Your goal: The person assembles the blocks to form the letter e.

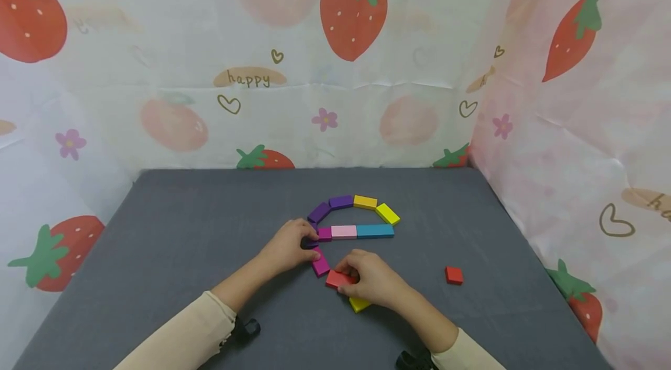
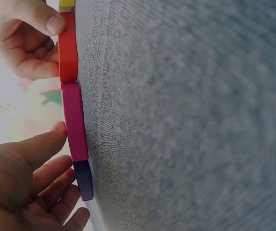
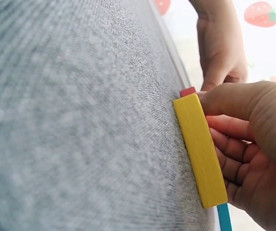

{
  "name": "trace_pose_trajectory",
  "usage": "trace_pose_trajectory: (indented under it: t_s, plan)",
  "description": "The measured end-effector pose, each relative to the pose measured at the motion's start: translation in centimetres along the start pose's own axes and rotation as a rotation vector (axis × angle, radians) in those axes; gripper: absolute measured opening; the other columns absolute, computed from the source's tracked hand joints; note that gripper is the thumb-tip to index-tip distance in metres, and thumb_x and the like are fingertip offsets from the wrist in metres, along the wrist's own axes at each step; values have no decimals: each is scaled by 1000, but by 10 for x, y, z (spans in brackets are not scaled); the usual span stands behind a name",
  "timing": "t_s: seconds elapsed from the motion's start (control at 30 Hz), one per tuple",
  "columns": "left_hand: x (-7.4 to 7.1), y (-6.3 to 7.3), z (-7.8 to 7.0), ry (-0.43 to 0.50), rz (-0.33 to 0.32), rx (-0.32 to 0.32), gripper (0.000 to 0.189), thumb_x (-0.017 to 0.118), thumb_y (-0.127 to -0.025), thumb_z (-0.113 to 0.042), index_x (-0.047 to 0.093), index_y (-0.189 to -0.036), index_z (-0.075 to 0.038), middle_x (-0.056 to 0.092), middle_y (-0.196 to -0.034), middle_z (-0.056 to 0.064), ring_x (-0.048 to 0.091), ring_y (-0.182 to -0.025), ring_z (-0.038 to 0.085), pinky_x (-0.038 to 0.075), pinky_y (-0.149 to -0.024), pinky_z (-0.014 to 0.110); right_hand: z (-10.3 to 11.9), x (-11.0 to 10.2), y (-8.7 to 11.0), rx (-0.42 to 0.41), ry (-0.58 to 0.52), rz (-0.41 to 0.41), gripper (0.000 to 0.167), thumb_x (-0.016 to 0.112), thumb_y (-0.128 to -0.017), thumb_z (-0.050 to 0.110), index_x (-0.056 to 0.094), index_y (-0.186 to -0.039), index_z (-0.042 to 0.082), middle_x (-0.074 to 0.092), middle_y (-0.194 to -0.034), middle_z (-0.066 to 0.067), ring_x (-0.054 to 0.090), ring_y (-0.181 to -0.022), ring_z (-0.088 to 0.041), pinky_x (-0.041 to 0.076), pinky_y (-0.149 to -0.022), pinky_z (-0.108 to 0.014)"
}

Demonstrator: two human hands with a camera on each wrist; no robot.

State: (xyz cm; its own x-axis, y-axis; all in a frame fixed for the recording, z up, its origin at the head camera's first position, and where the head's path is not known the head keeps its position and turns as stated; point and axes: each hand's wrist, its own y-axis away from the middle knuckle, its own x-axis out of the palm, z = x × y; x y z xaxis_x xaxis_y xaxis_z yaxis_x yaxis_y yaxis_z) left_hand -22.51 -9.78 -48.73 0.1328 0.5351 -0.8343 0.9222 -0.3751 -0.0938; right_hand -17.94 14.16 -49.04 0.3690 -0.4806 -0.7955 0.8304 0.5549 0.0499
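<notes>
My right hand (image 1: 374, 279) pinches a red block (image 1: 338, 278) between thumb and fingers, low over the grey table. One end of the red block meets a magenta block (image 2: 75, 122); near its other end lies a yellow block (image 3: 200, 151). My left hand (image 1: 285, 246) has its thumb tip at the magenta block, its other fingers loosely spread beside a dark purple block (image 2: 83, 180). Partly behind those fingers, a short magenta block (image 1: 325, 234) begins a straight row with a pink block (image 1: 343, 232) and a blue block (image 1: 374, 231).
Purple blocks (image 1: 341, 201), an orange-yellow block (image 1: 365, 202) and a bright yellow block (image 1: 388, 214) form an arc behind the row. A small red block (image 1: 454, 275) lies apart on the right of the grey table (image 1: 209, 207). Strawberry-print cloth (image 1: 325, 90) hangs around it.
</notes>
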Motion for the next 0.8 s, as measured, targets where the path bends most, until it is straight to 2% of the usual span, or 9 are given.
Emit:
trace_pose_trajectory:
  t_s: [0.23,0.8]
  plan:
    - [0,-2,-1,-19,11,-23,32,88,-82,-27,78,-107,-9,68,-113,3,58,-113,25,47,-103,44,0,-1,-1,-8,11,-9,27,85,-85,28,74,-108,20,60,-94,12,55,-83,-7,49,-75,-23]
    - [-3,-1,-3,-18,16,-7,32,87,-83,-26,78,-106,-6,68,-115,5,58,-114,27,47,-103,45,-3,2,-1,-10,-22,-8,28,85,-85,29,74,-109,19,61,-94,10,56,-83,-7,49,-73,-23]
